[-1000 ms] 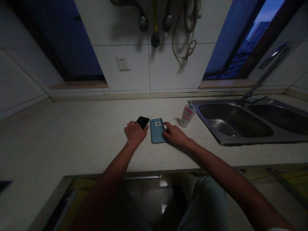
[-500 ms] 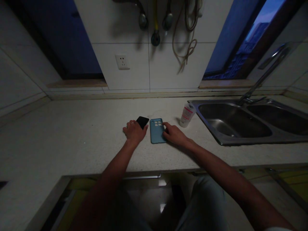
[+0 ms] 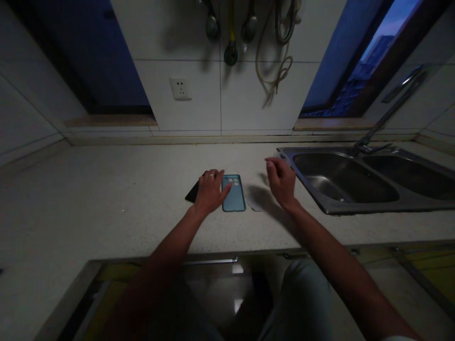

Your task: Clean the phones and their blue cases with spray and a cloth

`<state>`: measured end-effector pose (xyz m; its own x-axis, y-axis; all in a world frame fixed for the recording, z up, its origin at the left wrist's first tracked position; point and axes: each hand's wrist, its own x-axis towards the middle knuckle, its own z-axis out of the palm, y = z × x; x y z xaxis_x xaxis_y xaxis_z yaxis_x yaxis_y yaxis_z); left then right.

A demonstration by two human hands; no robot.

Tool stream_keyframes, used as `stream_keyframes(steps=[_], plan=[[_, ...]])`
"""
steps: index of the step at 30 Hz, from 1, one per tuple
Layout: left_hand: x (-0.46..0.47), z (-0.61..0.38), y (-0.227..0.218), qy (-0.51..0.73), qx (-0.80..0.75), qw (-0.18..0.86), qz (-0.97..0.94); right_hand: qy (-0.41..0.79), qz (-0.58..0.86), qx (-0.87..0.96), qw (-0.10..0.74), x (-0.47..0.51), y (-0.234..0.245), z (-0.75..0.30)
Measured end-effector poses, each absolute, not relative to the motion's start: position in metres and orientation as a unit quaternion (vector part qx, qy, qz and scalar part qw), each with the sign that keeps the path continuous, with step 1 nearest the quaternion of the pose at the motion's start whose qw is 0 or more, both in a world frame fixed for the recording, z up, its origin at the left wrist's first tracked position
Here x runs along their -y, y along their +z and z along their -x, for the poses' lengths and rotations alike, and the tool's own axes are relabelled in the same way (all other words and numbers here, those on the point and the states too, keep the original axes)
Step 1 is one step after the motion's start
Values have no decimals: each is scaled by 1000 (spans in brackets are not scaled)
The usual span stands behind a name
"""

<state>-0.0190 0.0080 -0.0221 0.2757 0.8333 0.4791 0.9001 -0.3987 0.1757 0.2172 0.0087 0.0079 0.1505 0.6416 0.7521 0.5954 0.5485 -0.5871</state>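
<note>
Palm down and loosely arched, the left hand (image 3: 212, 190) sits over the right part of a flat, black, rectangular phone (image 3: 193, 192), fingers a little bent and reaching to the far side, thumb splayed out to the right across the far left part of a teal-blue, rectangular phone case (image 3: 233, 201). This hand is part-way open, and whether its fingertips press on the phone or its thumb on the case cannot be told. A ring (image 3: 212, 175) shows on one finger. Its forearm slants in from the near left; the other comes from the near right, running far and left to a bent wrist. There the right hand (image 3: 282, 183) hangs above the counter with its thumb side turned up and its fingers curled in — its shadow falls to the left, towards the case. Whether it has hold of anything is hidden. The case lies flat on the pale, speckled stone countertop (image 3: 149, 189), its light camera openings at the far end; the phone lies aslant just left of it. Just right of the case shows the thin outline of a clear, flat piece (image 3: 253, 206) — and farther right, beyond the right hand, is a stainless-steel double sink (image 3: 323, 207).
</note>
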Motion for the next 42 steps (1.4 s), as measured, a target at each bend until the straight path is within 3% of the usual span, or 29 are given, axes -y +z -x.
stream_keyframes(steps=[4,7,14,18,21,27,32,42], plan=[[-4,10,-24,-265,479,36,836,-106,450,520,718,-18,16,-243],[-5,9,-28,-278,462,12,842,-121,505,511,685,-30,12,-259],[-6,9,-31,-338,396,-48,852,187,608,584,504,-52,-10,-269],[-3,7,-29,-360,378,-85,849,114,662,582,458,-47,-7,-271],[-1,5,-28,-345,384,-127,847,114,634,575,503,-42,-3,-270],[4,2,-23,-349,381,-229,825,357,494,477,633,-30,4,-244],[10,-2,-18,-358,366,-349,785,454,446,458,621,-14,6,-215],[4,-11,-27,-442,403,-472,647,510,382,472,609,-5,2,-199]])
